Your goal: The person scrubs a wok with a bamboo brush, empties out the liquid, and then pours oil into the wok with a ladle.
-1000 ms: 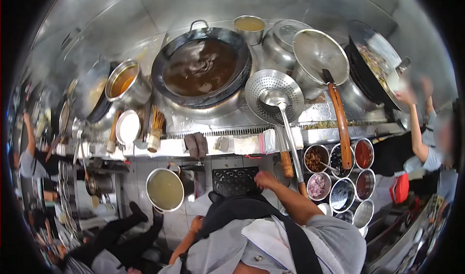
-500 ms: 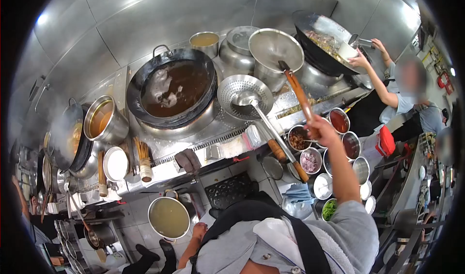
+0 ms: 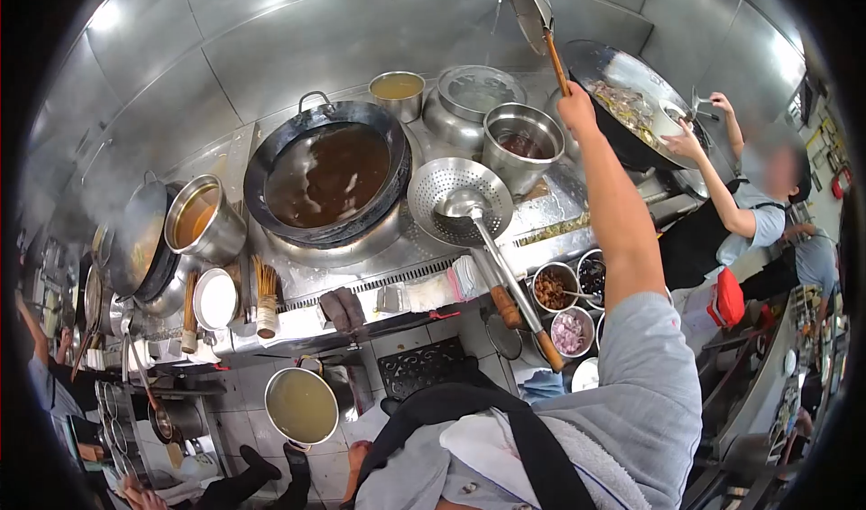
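My right hand [image 3: 577, 111] is closed around the wooden handle of a fine-mesh strainer [image 3: 530, 7], lifted high against the steel back wall. Below it stands a steel pot [image 3: 523, 145] with dark liquid inside. A perforated ladle-strainer [image 3: 428, 199] lies on the stove, and a steel ladle [image 3: 465, 205] rests in its bowl. To its left, a big black wok [image 3: 262, 181] holds dark brown liquid. My left hand [image 3: 358, 454] hangs low beside my body, and its fingers are mostly hidden.
At right, a co-worker's hands [image 3: 683, 140] hold a white bowl over another wok [image 3: 600, 118]. Ingredient tubs [image 3: 568, 331] stand near my right side. A pot of cloudy liquid [image 3: 302, 406] sits low in front. Bamboo brushes [image 3: 267, 298] and a steaming wok [image 3: 140, 239] are at left.
My right hand has raised the mesh strainer up and away from the steel pot, uncovering the pot's dark contents. The view has shifted slightly. The co-worker's hands remain over the far wok.
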A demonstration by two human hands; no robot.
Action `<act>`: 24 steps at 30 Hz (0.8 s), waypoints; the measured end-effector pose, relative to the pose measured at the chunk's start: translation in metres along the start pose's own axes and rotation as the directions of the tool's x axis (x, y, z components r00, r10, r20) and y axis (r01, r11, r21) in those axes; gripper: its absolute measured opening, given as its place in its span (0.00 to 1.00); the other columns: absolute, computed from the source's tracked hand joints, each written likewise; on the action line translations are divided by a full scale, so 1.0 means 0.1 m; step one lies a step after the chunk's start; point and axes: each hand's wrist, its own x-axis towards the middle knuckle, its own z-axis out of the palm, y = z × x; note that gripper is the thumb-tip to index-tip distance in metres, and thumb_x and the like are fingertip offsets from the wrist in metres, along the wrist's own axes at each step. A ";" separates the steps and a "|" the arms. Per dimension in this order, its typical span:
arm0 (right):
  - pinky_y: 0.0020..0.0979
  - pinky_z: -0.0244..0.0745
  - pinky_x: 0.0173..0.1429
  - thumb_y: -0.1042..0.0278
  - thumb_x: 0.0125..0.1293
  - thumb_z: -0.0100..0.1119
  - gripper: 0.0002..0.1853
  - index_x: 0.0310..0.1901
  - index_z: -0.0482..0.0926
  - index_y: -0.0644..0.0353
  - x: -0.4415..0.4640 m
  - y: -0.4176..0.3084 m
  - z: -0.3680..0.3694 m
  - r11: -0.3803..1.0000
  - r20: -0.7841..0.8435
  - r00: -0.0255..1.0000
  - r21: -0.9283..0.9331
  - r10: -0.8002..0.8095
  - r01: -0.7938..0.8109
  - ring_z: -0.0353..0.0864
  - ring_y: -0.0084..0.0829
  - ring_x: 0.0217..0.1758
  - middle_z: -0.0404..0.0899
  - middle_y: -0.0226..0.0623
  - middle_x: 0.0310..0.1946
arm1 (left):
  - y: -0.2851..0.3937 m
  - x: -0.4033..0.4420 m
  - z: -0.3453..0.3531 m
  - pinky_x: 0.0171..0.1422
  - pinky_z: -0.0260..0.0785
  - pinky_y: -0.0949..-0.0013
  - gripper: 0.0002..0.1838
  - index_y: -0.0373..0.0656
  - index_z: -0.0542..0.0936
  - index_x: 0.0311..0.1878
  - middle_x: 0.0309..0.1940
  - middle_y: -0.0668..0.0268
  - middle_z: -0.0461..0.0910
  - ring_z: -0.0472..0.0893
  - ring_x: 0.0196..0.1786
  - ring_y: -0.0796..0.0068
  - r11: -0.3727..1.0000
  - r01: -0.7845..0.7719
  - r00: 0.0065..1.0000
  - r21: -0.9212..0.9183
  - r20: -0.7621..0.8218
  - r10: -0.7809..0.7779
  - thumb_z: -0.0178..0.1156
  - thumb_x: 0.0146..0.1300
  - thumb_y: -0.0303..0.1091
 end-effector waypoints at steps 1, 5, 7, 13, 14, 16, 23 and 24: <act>0.36 0.63 0.27 0.78 0.58 0.46 0.29 0.63 0.77 0.53 0.07 -0.09 -0.01 0.996 0.054 0.995 0.022 0.087 -0.088 0.71 0.30 0.25 0.77 0.37 0.29 | 0.02 -0.04 0.06 0.39 0.77 0.63 0.09 0.41 0.86 0.37 0.26 0.55 0.83 0.83 0.33 0.60 0.962 0.220 0.975 -0.162 0.078 -0.210 0.59 0.57 0.31; 0.41 0.72 0.56 0.73 0.60 0.49 0.28 0.63 0.78 0.51 0.23 -0.18 0.05 0.965 0.152 0.959 0.066 0.240 -0.252 0.80 0.45 0.54 0.82 0.48 0.50 | 0.08 -0.16 0.14 0.37 0.76 0.63 0.08 0.42 0.85 0.37 0.26 0.57 0.82 0.82 0.32 0.62 0.757 0.563 0.826 -0.332 0.199 -0.527 0.59 0.58 0.31; 0.42 0.74 0.61 0.72 0.60 0.49 0.28 0.64 0.77 0.50 0.21 -0.11 0.09 0.960 0.161 0.954 0.080 0.252 -0.267 0.82 0.46 0.59 0.83 0.49 0.53 | 0.06 -0.20 0.18 0.36 0.75 0.63 0.07 0.42 0.84 0.38 0.26 0.58 0.81 0.82 0.31 0.62 0.722 0.601 0.798 -0.341 0.213 -0.564 0.59 0.58 0.31; 0.41 0.73 0.64 0.73 0.59 0.49 0.30 0.66 0.76 0.49 -0.04 -0.13 0.05 0.959 0.141 0.953 0.054 0.268 -0.277 0.80 0.46 0.62 0.82 0.47 0.57 | 0.04 -0.25 0.14 0.33 0.74 0.63 0.07 0.42 0.82 0.38 0.25 0.60 0.80 0.80 0.28 0.65 0.625 0.677 0.729 -0.388 0.241 -0.641 0.59 0.59 0.31; 0.41 0.72 0.65 0.73 0.59 0.49 0.30 0.66 0.76 0.48 -0.01 -0.09 0.08 0.969 0.120 0.964 0.045 0.238 -0.244 0.80 0.46 0.63 0.81 0.47 0.58 | 0.05 -0.24 0.12 0.32 0.74 0.63 0.06 0.43 0.82 0.38 0.25 0.61 0.80 0.80 0.28 0.65 0.596 0.692 0.713 -0.408 0.251 -0.655 0.59 0.59 0.31; 0.42 0.71 0.66 0.72 0.60 0.49 0.31 0.68 0.74 0.47 0.04 0.01 0.18 0.983 0.074 0.981 0.021 0.180 -0.182 0.79 0.47 0.64 0.81 0.48 0.59 | 0.06 -0.22 0.06 0.31 0.73 0.63 0.06 0.43 0.81 0.39 0.25 0.61 0.79 0.80 0.27 0.66 0.503 0.723 0.666 -0.473 0.282 -0.691 0.59 0.60 0.31; 0.34 0.75 0.48 0.78 0.55 0.50 0.32 0.65 0.77 0.55 -0.08 -0.12 0.12 0.981 0.035 0.983 0.065 0.183 -0.185 0.85 0.34 0.45 0.85 0.43 0.46 | 0.13 0.17 -0.18 0.26 0.71 0.65 0.06 0.43 0.77 0.41 0.24 0.65 0.76 0.77 0.24 0.71 0.019 0.644 0.524 -0.764 0.423 -0.740 0.58 0.62 0.30; 0.34 0.75 0.47 0.78 0.55 0.51 0.32 0.65 0.77 0.55 -0.07 -0.13 0.13 0.981 0.037 0.983 0.067 0.179 -0.181 0.85 0.34 0.43 0.85 0.43 0.45 | 0.15 0.20 -0.22 0.25 0.70 0.66 0.06 0.43 0.76 0.42 0.24 0.67 0.76 0.76 0.23 0.73 0.029 0.631 0.541 -0.775 0.413 -0.732 0.57 0.62 0.29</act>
